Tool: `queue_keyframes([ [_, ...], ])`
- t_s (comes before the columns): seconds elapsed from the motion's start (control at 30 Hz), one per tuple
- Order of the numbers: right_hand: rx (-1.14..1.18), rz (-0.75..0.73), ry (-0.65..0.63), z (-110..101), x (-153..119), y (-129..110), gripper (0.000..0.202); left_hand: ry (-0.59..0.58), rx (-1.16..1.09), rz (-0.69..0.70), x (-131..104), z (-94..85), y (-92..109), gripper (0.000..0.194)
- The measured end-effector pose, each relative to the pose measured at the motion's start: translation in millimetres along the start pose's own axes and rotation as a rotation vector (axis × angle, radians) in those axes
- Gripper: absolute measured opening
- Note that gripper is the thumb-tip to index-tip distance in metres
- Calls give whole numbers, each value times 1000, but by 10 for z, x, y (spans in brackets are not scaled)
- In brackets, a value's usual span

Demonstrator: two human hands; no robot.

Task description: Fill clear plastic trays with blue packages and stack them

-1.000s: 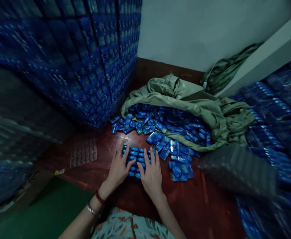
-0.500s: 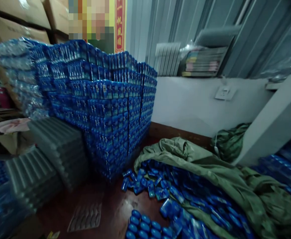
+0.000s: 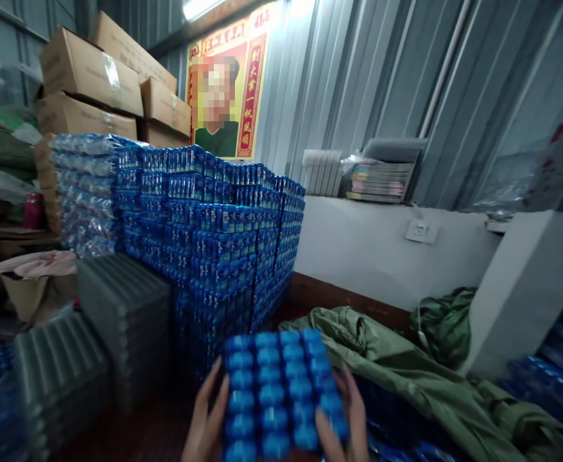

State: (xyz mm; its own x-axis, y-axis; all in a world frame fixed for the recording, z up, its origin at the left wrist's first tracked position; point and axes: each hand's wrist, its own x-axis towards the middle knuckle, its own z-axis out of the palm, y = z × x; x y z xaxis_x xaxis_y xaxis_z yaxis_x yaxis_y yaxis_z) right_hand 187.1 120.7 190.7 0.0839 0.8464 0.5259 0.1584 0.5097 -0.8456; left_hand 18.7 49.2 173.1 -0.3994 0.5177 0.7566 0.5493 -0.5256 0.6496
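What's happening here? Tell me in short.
A person holds a block of blue packs between both hands, the left hand at one side and the right hand at the other. Beyond it stands a tall stack of blue packs. Grey ridged trays are piled to the left, and a rumpled green sack lies to the right.

A packing workshop or storeroom: corrugated metal wall (image 3: 358,83), cartons (image 3: 88,70), stacked blue packs (image 3: 214,237).
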Motion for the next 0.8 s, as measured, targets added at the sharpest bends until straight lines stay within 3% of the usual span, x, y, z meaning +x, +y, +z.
queue_keyframes([
  [0.07,122,-146,-18,260,607,-527,70,39,124,186,590,-44,187,64],
  [0.13,175,-382,-107,580,1350,-1105,67,216,247,328,1299,-52,370,71],
  [0.23,158,-594,-196,1021,2323,-1827,65,372,383,357,2300,2,545,75],
  [0.33,145,-544,-196,1228,2714,-2096,68,357,543,268,2914,88,547,78],
  [0.43,158,-487,-211,1142,2565,-1831,70,292,671,154,3094,166,420,85],
  [0.6,77,-272,-348,593,1952,-845,60,263,718,137,3077,236,194,77],
  [0.73,23,-94,-392,108,1255,-103,54,295,629,176,3063,172,179,74],
  [0.8,-13,12,-425,-109,806,239,48,306,580,269,2878,145,153,71],
])
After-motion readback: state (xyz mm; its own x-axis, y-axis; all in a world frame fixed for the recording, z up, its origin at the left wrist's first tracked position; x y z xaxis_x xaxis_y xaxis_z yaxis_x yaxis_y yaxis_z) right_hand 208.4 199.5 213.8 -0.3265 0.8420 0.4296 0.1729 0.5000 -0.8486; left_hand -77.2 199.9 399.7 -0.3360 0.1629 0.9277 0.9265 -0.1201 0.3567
